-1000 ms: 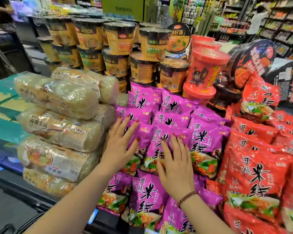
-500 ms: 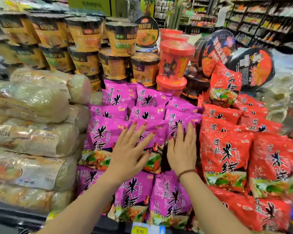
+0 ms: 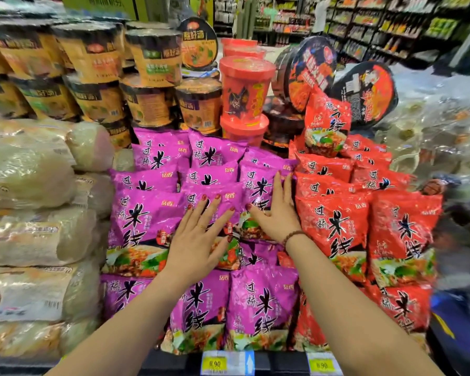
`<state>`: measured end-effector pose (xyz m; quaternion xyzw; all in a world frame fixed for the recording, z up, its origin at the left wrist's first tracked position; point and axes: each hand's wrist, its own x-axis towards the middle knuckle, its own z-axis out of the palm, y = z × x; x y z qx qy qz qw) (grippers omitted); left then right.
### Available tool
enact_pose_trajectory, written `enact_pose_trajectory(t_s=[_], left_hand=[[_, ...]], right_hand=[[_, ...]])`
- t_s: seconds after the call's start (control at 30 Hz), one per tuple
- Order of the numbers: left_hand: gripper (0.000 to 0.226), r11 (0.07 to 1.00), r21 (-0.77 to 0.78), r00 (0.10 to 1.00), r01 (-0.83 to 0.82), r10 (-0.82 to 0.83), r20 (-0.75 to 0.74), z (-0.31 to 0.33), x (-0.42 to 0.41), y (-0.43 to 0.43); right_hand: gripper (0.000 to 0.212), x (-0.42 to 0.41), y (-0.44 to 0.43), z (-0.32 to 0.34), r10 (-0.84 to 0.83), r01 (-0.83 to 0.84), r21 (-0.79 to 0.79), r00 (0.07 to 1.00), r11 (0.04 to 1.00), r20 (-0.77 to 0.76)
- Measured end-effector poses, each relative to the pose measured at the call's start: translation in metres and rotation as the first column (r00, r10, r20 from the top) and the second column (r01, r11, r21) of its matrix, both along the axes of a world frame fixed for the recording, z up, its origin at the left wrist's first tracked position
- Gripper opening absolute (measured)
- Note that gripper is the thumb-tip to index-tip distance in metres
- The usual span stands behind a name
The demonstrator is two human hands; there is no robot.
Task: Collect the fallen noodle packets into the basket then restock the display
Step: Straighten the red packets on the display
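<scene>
The left hand (image 3: 198, 240) lies flat, fingers spread, on the purple noodle packets (image 3: 144, 221) stacked under both palms. Beside it the right hand (image 3: 277, 215) presses flat too, gripping nothing. The red packets (image 3: 334, 226) sit just to its right. The packets seem light, puffy and slick, probably crushable, so pinch the sealed edges.

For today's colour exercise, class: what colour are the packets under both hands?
Purple with black characters; the packets show best in the head view.
</scene>
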<state>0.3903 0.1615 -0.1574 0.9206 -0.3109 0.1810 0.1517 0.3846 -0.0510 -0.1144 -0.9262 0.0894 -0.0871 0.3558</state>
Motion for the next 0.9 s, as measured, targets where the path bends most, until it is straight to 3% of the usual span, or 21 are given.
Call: enact_pose_trajectory(t_s=[0.07,0.13,0.23,0.33,0.4,0.5,0.6,0.67,0.73,0.8,0.87,0.9], left_hand=[[0.059,0.992,-0.123,0.999,0.011,-0.015,-0.033,0.006,-0.007,-0.007],[0.056,0.953,-0.296,0.996,0.063,-0.077,-0.037,0.013,-0.017,-0.018],[0.054,0.851,-0.496,0.968,0.170,-0.238,-0.078,0.022,-0.037,-0.047],[0.057,0.764,-0.589,0.876,0.264,-0.445,-0.185,0.026,-0.057,-0.084],[0.068,0.741,-0.610,0.798,0.282,-0.534,-0.280,0.027,-0.066,-0.111],[0.084,0.740,-0.627,0.764,0.244,-0.544,-0.346,0.028,-0.071,-0.147],[0.093,0.744,-0.635,0.801,0.207,-0.502,-0.327,0.027,-0.075,-0.175],[0.093,0.754,-0.637,0.832,0.160,-0.450,-0.324,0.025,-0.079,-0.187],[0.092,0.737,-0.669,0.852,0.092,-0.406,-0.330,0.025,-0.082,-0.194],[0.095,0.736,-0.675,0.881,0.040,-0.345,-0.324,0.025,-0.081,-0.199],[0.100,0.756,-0.655,0.880,-0.003,-0.309,-0.361,0.026,-0.080,-0.206],[0.103,0.771,-0.636,0.877,-0.019,-0.294,-0.381,0.026,-0.079,-0.209]], right_hand=[[0.085,-0.018,0.010,0.011,0.030,-0.028,-0.017,0.993,0.999,0.111],[0.073,-0.049,0.019,0.022,0.024,-0.020,-0.015,0.949,1.000,0.315],[0.057,-0.105,0.020,0.027,-0.172,0.248,-0.050,0.789,0.967,0.589],[0.062,-0.144,-0.012,0.018,-0.445,0.598,-0.017,0.614,0.801,0.652],[0.072,-0.161,-0.049,0.014,-0.554,0.681,0.020,0.579,0.732,0.598],[0.089,-0.171,-0.111,0.022,-0.590,0.602,0.126,0.682,0.788,0.432],[0.100,-0.167,-0.164,0.034,-0.451,0.428,0.146,0.860,0.892,0.238],[0.102,-0.161,-0.191,0.041,-0.341,0.289,0.273,0.924,0.918,0.171],[0.105,-0.153,-0.219,0.041,-0.322,0.214,0.516,0.938,0.829,0.128],[0.122,-0.144,-0.246,0.038,-0.290,0.175,0.672,0.955,0.720,0.063],[0.141,-0.133,-0.262,0.032,-0.189,0.135,0.667,0.982,0.732,0.009],[0.138,-0.127,-0.265,0.028,-0.148,0.114,0.652,0.989,0.750,-0.002]])
